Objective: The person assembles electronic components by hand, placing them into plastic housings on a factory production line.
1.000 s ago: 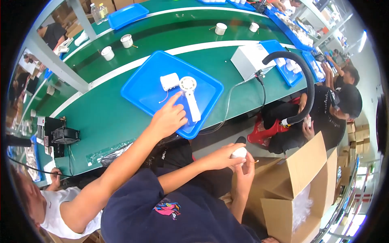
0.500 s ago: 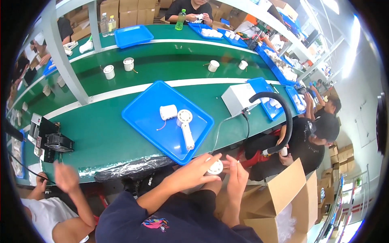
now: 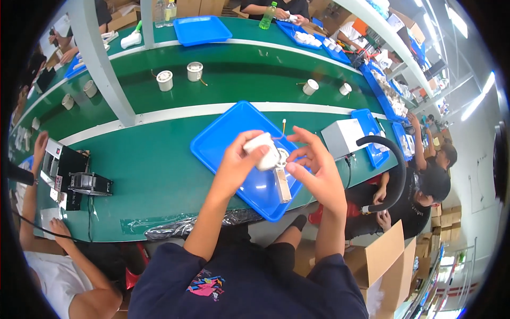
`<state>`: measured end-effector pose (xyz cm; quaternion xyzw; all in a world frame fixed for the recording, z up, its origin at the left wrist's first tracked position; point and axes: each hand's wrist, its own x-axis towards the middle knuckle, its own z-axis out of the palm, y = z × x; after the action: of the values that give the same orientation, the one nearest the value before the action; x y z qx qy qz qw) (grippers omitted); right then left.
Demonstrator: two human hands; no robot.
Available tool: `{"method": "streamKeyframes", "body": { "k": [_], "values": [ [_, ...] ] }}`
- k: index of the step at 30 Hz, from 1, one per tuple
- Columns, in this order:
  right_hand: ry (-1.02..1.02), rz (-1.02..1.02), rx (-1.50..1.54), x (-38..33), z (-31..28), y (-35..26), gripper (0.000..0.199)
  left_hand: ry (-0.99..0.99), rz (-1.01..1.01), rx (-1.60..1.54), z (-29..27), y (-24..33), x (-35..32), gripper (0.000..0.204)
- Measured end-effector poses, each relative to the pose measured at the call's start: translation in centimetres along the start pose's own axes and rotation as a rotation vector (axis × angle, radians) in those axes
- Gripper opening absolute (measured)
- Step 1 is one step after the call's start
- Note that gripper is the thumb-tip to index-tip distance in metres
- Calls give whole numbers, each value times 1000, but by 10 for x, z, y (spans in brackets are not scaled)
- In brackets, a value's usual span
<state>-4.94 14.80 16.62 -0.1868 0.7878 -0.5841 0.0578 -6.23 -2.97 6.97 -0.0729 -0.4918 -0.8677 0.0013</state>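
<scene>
Above the blue tray (image 3: 223, 142), my left hand (image 3: 240, 162) is closed around a white cylindrical housing (image 3: 261, 149), held tilted. A thin wire with a small white connector (image 3: 284, 123) sticks up from beside the housing. My right hand (image 3: 321, 173) is close by on the right, its fingers curved and apart, with nothing plainly gripped. Between the hands, partly covered by them, lies a white fan part with a round head and a straight handle (image 3: 283, 186). Whether my right fingertips touch it or the wire, I cannot tell.
White cylindrical parts (image 3: 164, 81) stand on the green far strip. A black-and-silver device (image 3: 69, 170) sits left; a white box (image 3: 341, 137) and a black flexible hose (image 3: 399, 170) are right. An open carton (image 3: 382, 255) is lower right. Co-workers sit on both sides.
Both hands have moved from near my lap, forward over the tray. My left hand now holds a white housing there; the loose cylinder in the tray is no longer seen separately.
</scene>
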Motion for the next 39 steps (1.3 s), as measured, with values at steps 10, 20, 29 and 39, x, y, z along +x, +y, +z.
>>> {"method": "streamKeyframes", "body": {
  "k": [10,20,29,39],
  "values": [
    [128,-139,-269,-30,7,19,72,-258,-119,-239,6,-4,2,53],
    [372,-211,-360,-48,-16,15,70,-562,-195,115,57,13,31,44],
    [496,-290,-77,-62,-26,29,68,-671,-351,-91,67,8,38,51],
    [419,-220,-200,-70,-36,48,82,-715,-324,-36,68,-1,40,43]
  ]
}}
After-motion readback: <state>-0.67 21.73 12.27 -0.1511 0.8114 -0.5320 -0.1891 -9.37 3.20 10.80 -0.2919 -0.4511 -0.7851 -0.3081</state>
